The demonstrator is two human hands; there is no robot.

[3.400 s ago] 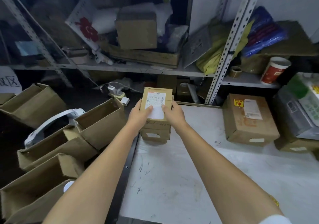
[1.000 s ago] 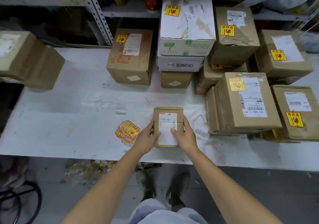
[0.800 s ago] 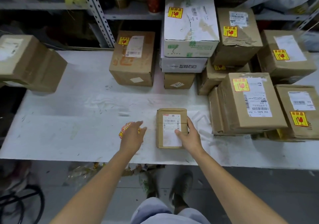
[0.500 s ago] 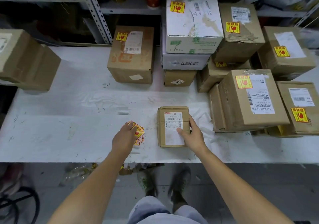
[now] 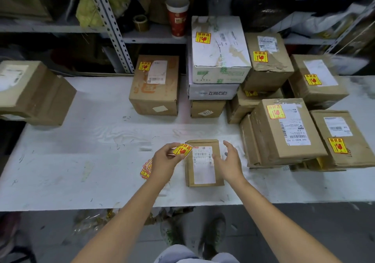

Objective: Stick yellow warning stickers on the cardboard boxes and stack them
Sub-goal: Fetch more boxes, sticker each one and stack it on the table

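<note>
Beside the small box (image 5: 203,172), left hand (image 5: 164,161) now pinches a sticker (image 5: 182,149); right hand (image 5: 229,163) has released, grip wide.

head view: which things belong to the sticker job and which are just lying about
Job:
small brown cardboard box with white label
yellow warning sticker pinched in left hand
pile of yellow stickers
stacked stickered cardboard boxes

Lying about:
red paper cup
brown tape roll

A scuffed white worktop (image 5: 81,171) carries a small labelled cardboard box (image 5: 204,167) near its front edge, a pile of yellow warning stickers (image 5: 146,168) just left of it, a stickered carton (image 5: 155,86) farther back and stacked cartons (image 5: 284,137) at right.
</note>
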